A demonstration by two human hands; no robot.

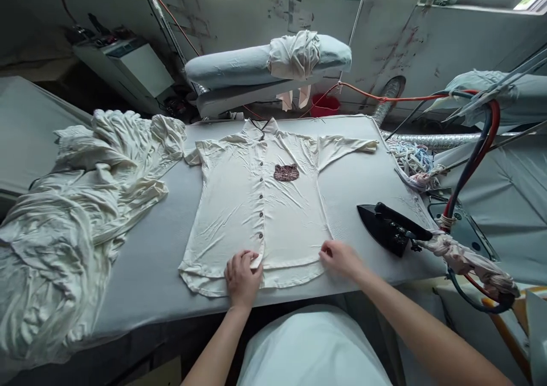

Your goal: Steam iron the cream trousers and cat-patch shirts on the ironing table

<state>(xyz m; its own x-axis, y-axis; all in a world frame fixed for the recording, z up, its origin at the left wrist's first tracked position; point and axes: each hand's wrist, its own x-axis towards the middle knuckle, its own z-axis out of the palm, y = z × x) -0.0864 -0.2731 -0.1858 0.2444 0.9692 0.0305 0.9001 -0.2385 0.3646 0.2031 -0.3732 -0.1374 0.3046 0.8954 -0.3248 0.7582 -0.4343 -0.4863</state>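
A cream short-sleeved shirt (239,204) with a dark button row and a small brown chest patch lies flat, front up, on the grey ironing table (145,261). My left hand (241,278) rests on the bottom hem near the button placket, fingers curled and pinching the fabric. At the hem's right corner my right hand (342,259) pinches the cloth with bent fingers. A black iron (391,226) sits on the table just right of my right hand.
A heap of crumpled cream garments (85,204) covers the table's left side. A padded sleeve board (265,67) with a cloth on it stands behind. Hoses and cables (470,164) hang at the right, with tangled cords (412,158) nearby.
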